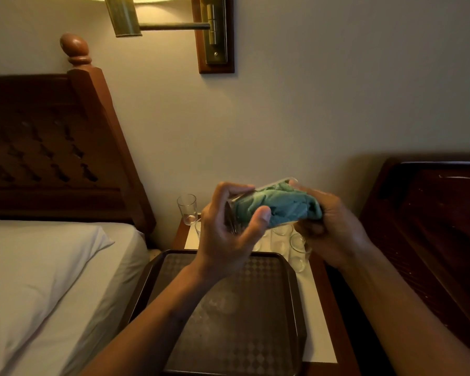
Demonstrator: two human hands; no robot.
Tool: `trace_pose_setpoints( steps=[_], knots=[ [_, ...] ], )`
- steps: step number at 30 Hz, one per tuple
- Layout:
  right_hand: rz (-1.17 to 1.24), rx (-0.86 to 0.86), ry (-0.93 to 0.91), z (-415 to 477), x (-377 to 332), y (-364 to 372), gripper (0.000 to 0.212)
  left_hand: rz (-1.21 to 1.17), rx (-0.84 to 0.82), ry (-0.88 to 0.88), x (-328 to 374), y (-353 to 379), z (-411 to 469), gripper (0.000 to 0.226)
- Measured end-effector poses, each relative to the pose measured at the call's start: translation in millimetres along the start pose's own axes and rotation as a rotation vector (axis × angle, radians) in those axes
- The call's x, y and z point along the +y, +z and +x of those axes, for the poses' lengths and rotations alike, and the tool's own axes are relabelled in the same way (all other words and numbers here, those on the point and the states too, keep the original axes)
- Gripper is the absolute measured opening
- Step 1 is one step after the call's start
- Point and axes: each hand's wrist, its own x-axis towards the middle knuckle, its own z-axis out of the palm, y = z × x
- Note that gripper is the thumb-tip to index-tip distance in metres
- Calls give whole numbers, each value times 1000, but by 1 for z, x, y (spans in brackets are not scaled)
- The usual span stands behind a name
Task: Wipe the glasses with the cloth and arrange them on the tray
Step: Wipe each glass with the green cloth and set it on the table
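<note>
My left hand (229, 234) grips a clear glass (234, 213) lying on its side in the air above the nightstand. A teal cloth (277, 206) is stuffed into that glass, and my right hand (334, 232) holds the cloth at the glass's mouth. Below my hands lies a dark brown patterned tray (266, 321) with nothing standing on it. One clear glass (187, 208) stands upright at the nightstand's back left corner. Several more glasses (296, 248) cluster behind the tray, partly hidden by my hands.
The tray rests on a wooden nightstand (323, 343) with a white top. A bed with white linen (38, 280) and a carved headboard (52, 147) lies to the left. Another dark headboard (432, 226) stands on the right. A brass wall lamp (158, 23) hangs above.
</note>
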Motion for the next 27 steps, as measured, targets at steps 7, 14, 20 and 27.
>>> trace_pose_setpoints(
  steps=[7, 14, 20, 27],
  knots=[
    [-578, -222, -447, -8, -5, -10, 25, -580, -284, -1040, 11, -22, 23, 52],
    [-496, -121, -278, -7, 8, -14, 26, -221, -125, -507, 6, 0, 10, 38],
    [-191, -95, 31, -5, 6, -14, 33, 128, -190, 108, 1, -1, 4, 43],
    [6, 42, 243, 0, 4, -24, 38, 297, -223, 290, -8, -6, 5, 55]
  ],
)
